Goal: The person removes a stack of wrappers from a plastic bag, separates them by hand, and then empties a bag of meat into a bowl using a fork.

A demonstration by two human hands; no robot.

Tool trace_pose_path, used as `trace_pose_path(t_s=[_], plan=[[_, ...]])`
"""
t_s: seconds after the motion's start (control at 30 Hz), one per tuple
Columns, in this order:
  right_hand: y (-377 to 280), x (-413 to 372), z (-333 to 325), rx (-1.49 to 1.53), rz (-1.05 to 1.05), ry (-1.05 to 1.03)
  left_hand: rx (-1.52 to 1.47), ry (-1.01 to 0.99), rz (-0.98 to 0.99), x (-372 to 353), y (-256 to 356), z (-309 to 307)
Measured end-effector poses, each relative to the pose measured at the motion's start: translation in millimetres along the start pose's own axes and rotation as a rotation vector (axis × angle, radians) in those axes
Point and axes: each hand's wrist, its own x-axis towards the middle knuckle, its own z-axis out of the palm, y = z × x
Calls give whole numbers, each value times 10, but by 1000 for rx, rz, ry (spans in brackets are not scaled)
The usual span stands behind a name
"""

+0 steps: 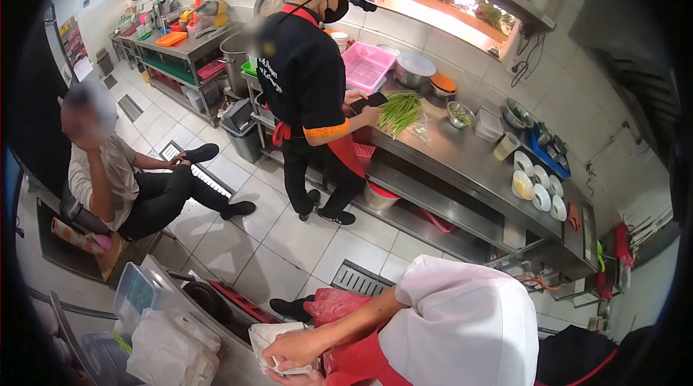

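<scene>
At the bottom edge, my right hand (296,348) has its fingers curled over a folded white paper or cloth (268,334), at the metal counter's edge. My left hand (299,379) shows only in part below it, cut off by the frame, against the underside of the same white thing. My white sleeve and red apron (361,357) fill the lower right. Left of the hands lies crumpled white paper or plastic (170,346), beside a clear plastic container (136,296).
A person in black (299,61) stands at a steel counter (469,158), holding a dark flat object near green stalks (399,113). Another person (108,184) sits at left, legs stretched over the floor. White bowls (541,197) line the counter's right end.
</scene>
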Motion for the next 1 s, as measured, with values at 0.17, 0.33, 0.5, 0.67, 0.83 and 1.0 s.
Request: trace_pose_path(t_s=[0.17,0.33,0.5,0.67,0.83,1.0], plan=[[-75,-9,-235,-94,-8,-226,25,-7,-19,5,56,-50],[-99,-14,-283,-106,-32,-302,36,-11,-25,14,96,-137],[31,14,-211,-159,-130,192,71,-41,-42,110,143,-92],[395,-30,-178,-221,-53,458,71,-99,-84,249,59,83],[739,-92,-213,131,89,357,79,-161,-114,299,-27,144],[851,-194,-290,96,233,370,85,-168,-130,274,-70,114]])
